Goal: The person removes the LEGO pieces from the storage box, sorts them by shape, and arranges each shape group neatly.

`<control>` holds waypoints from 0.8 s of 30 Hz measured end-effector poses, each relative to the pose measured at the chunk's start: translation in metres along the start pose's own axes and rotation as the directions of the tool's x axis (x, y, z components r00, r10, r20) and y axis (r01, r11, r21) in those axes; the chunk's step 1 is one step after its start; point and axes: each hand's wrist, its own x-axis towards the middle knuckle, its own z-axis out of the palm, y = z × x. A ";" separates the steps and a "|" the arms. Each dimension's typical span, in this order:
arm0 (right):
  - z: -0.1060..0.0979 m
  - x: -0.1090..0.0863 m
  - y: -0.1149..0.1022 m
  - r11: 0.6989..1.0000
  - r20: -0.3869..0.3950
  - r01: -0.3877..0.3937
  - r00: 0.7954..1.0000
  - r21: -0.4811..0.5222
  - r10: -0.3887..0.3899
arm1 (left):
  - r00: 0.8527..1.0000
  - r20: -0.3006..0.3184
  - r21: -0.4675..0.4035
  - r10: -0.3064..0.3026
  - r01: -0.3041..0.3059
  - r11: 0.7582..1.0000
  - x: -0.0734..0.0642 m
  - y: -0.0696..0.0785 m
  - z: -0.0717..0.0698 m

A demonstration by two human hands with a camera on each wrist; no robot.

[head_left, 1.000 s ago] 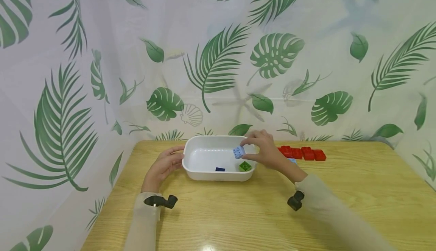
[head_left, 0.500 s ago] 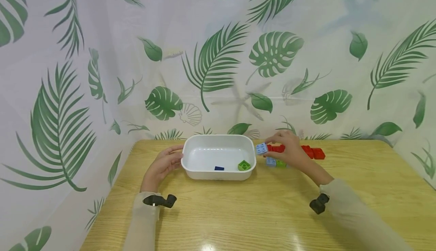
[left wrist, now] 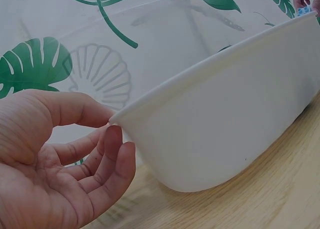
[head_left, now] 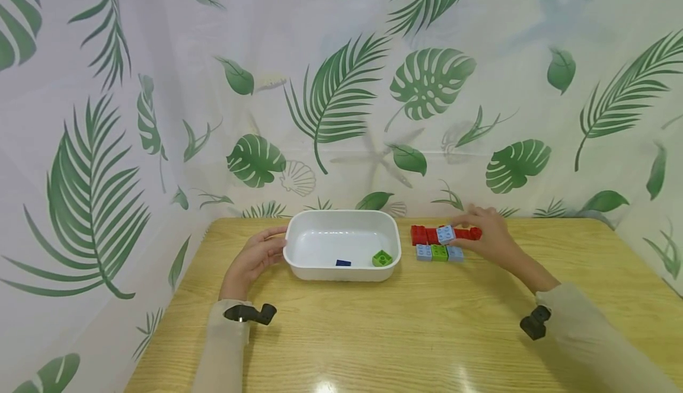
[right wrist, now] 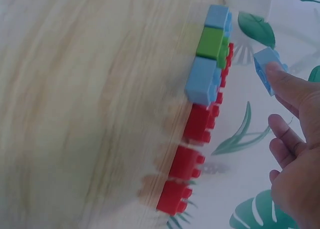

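Observation:
My left hand (head_left: 255,261) holds the left end of a white plastic tub (head_left: 342,274); in the left wrist view, thumb and fingertips meet at its rim. Between thumb and fingers, my right hand (head_left: 491,237) pinches a light blue toy brick (head_left: 445,235), studs showing. The brick is raised and overlaps the row of red bricks (head_left: 418,235) in the head view. Just in front of that row lies a shorter one: a light blue brick (head_left: 424,253), a green brick (head_left: 440,253) and another light blue brick (head_left: 455,254).
Inside the tub are a dark blue piece (head_left: 344,263) and a green brick (head_left: 382,258), both near its front wall. The wooden table (head_left: 341,334) ends at a leaf-patterned curtain (head_left: 341,85) behind the tub and bricks.
My right hand has carried the light blue brick out from over the tub, rightward to the brick rows. My left hand stays at the tub's left end.

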 end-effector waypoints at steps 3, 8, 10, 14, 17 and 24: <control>-0.005 -0.006 0.008 0.999 0.024 -0.032 0.999 -0.032 0.033 | 1.000 0.005 -0.002 0.000 0.000 1.000 0.001 -0.001 0.000; -0.012 -0.015 0.019 0.995 0.025 -0.020 0.999 -0.102 0.023 | 1.000 0.010 0.002 0.002 -0.002 1.000 0.002 -0.002 -0.001; -0.013 -0.019 0.022 0.993 0.014 -0.003 1.000 -0.122 0.005 | 1.000 0.003 0.011 0.001 -0.001 1.000 0.002 -0.002 -0.001; -0.016 -0.026 0.028 0.992 0.002 0.001 1.000 -0.128 -0.001 | 1.000 -0.020 0.028 -0.012 0.012 1.000 0.003 -0.003 -0.001; -0.016 -0.030 0.032 0.992 0.014 -0.013 1.000 -0.122 0.015 | 1.000 -0.026 0.033 -0.017 0.018 0.999 0.003 -0.002 -0.001; -0.014 -0.038 0.038 0.990 0.055 -0.075 0.995 -0.121 0.082 | 0.999 -0.028 0.027 -0.025 0.026 0.999 0.003 -0.002 -0.001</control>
